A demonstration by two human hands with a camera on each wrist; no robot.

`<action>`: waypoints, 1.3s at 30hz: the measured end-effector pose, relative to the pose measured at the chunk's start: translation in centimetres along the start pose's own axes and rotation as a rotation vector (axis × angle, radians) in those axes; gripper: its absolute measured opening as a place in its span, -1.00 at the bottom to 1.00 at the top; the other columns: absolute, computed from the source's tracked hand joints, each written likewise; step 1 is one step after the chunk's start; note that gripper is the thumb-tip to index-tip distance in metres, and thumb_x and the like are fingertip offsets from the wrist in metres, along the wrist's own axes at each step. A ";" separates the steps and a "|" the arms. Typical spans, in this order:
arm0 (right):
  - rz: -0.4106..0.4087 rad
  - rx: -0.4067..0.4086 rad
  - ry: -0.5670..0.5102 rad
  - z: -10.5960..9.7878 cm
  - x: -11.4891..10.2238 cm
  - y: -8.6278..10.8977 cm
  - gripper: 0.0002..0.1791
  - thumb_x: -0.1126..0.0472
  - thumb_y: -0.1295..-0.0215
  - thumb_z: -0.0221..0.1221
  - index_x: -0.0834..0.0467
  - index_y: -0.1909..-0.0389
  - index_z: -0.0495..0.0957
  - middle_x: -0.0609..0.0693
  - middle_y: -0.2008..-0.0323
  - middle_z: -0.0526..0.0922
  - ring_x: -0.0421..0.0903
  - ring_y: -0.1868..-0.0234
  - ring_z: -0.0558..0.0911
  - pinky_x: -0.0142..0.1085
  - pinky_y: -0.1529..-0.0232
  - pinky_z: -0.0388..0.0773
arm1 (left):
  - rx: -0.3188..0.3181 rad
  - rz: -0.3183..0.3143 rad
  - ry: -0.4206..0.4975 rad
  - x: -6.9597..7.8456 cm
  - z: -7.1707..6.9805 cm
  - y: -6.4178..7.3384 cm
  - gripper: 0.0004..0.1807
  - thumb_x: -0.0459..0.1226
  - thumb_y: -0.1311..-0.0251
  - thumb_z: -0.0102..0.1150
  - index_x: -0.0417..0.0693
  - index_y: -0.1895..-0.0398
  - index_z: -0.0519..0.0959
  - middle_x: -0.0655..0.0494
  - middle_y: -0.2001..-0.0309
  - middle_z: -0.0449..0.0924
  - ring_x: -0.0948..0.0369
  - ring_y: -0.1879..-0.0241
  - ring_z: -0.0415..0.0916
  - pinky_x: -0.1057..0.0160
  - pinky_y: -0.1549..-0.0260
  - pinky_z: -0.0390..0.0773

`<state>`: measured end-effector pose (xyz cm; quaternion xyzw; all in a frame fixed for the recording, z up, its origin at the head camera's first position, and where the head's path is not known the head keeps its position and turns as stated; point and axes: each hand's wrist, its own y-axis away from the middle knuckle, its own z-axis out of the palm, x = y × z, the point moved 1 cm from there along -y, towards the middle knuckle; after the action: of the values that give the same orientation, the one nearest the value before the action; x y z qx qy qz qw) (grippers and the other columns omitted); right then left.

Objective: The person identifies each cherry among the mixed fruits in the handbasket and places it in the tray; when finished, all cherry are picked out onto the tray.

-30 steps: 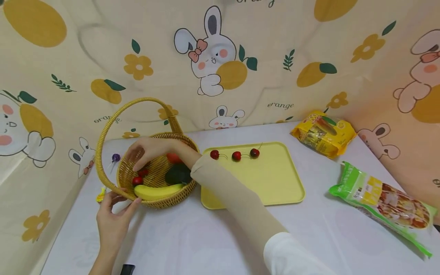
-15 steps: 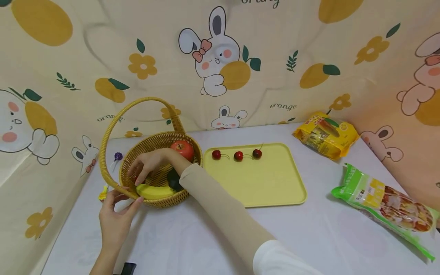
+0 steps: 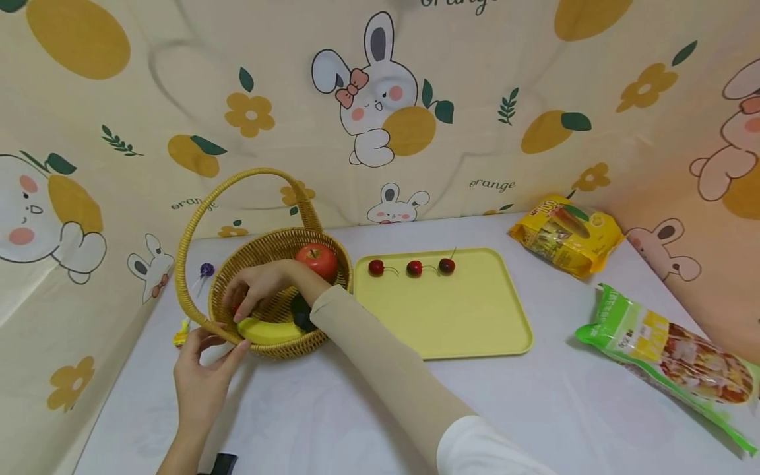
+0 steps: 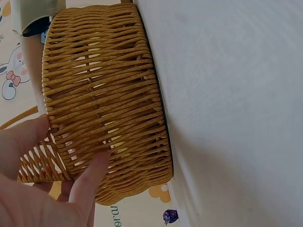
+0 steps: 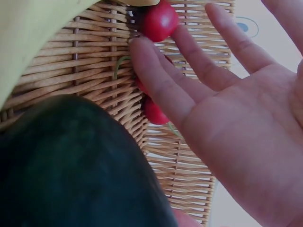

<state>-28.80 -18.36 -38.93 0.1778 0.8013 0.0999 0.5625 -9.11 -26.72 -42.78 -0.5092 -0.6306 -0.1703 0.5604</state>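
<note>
My left hand (image 3: 202, 379) grips the near-left rim of the yellow wicker basket (image 3: 273, 244), thumb on its outer side in the left wrist view. My right hand (image 3: 261, 284) reaches inside, fingers fairly straight. In the right wrist view, its fingertips are beside a red cherry (image 5: 160, 21); whether they touch it is unclear. A second cherry (image 5: 155, 112) lies lower by the wicker wall, with another partly hidden behind a finger. The basket also holds a banana (image 3: 270, 332), a red apple (image 3: 317, 260) and a smooth dark green fruit (image 5: 80, 161), partly covered by my forearm in the head view.
A yellow tray (image 3: 451, 316) with three stemmed cherries (image 3: 413, 268) lies right of the basket. Further right are a yellow packet (image 3: 567, 234) and a green-edged food bag (image 3: 671, 363). Purple (image 3: 206, 270) and yellow lollipops (image 3: 181, 334) lie left of the basket.
My right hand has lowered deeper into the basket towards the banana, and my forearm has shifted, uncovering the apple. My left hand keeps its grip on the rim.
</note>
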 end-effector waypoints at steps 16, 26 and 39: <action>-0.055 0.044 -0.068 0.1 0.5 -0.2 -0.61 0.35 -0.27 0.31 0.29 -0.12 0.56 0.06 0.03 0.62 -0.18 0.11 0.61 -0.12 -0.11 0.63 | 0.004 0.003 0.001 0.1 0.0 0.1 -0.53 -0.61 0.04 0.43 -0.33 0.03 0.49 -0.08 0.08 0.51 0.29 0.10 0.50 0.56 0.32 0.63; -0.077 0.094 -0.011 -0.1 0.4 -0.1 -0.70 0.47 -0.24 0.28 0.28 0.00 0.64 0.02 0.17 0.67 -0.21 0.18 0.59 -0.25 0.03 0.67 | -0.002 0.006 -0.016 0.4 0.1 0.1 -0.51 -0.60 0.02 0.43 -0.37 -0.01 0.50 -0.06 0.07 0.51 0.31 0.10 0.50 0.58 0.32 0.62; -0.356 0.246 0.165 -2.7 -2.4 6.0 -0.72 0.21 -0.34 0.29 0.26 0.01 0.65 -0.06 0.14 0.66 -0.19 0.14 0.59 -0.45 0.03 0.57 | 0.016 0.026 -0.047 0.0 0.1 0.1 -0.49 -0.60 0.04 0.45 -0.37 -0.02 0.50 0.06 0.08 0.53 0.31 0.11 0.49 0.59 0.33 0.62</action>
<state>-29.54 -13.74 -33.73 0.0921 0.8694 -0.0851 0.4779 -9.06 -26.57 -42.81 -0.5166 -0.6383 -0.1458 0.5518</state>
